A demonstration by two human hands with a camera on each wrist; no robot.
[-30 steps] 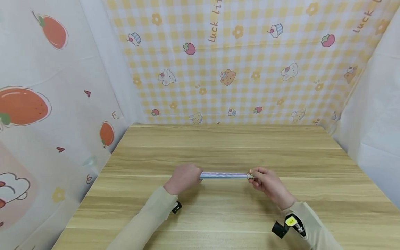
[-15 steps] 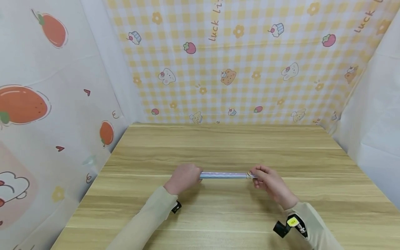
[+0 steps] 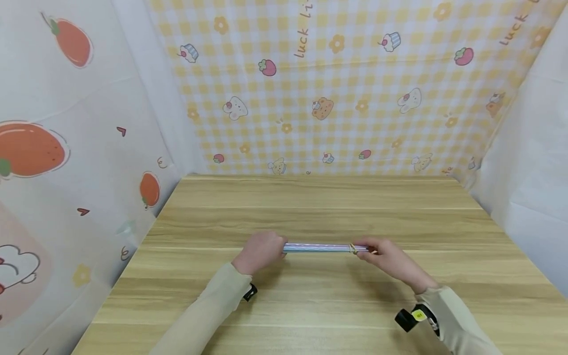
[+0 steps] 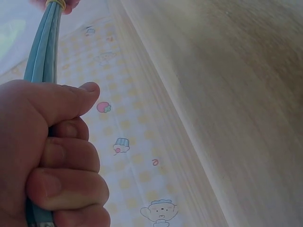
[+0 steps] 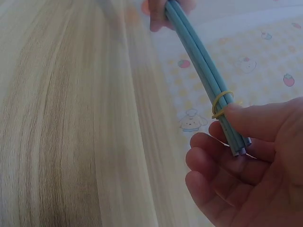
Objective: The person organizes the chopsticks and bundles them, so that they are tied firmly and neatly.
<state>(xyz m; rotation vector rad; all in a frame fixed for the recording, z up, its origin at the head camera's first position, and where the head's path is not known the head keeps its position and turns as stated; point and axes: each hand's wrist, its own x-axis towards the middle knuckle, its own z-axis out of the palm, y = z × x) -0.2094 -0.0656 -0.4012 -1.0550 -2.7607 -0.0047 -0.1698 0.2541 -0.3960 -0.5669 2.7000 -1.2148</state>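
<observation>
A bundle of slim, straight, pencil-like sticks [image 3: 317, 248], teal with pale purple and white patterning, lies crosswise between my hands. My left hand [image 3: 262, 251] grips its left end in a fist, fingers wrapped round and thumb along the side. Near the other end, a yellow rubber band [image 5: 220, 104] circles the bundle, slightly slanted with loops apart. My right hand [image 3: 390, 259] pinches there, its thumb against the sticks right beside the band and the fingers bent beneath. Blunt stick ends [image 5: 240, 150] show above the right palm. The left fist hides the opposite end.
The bundle is held over a wood-grain table [image 3: 310, 305]. A yellow checked cloth [image 3: 310, 98] hangs behind the far edge, with white printed sheeting [image 3: 102, 148] at the left side. Both wrists wear small black cameras.
My right hand has shifted slightly right and turned. The rubber band, earlier at the right fingertips, now sits on the bundle with stick ends showing past it. My left hand stays put.
</observation>
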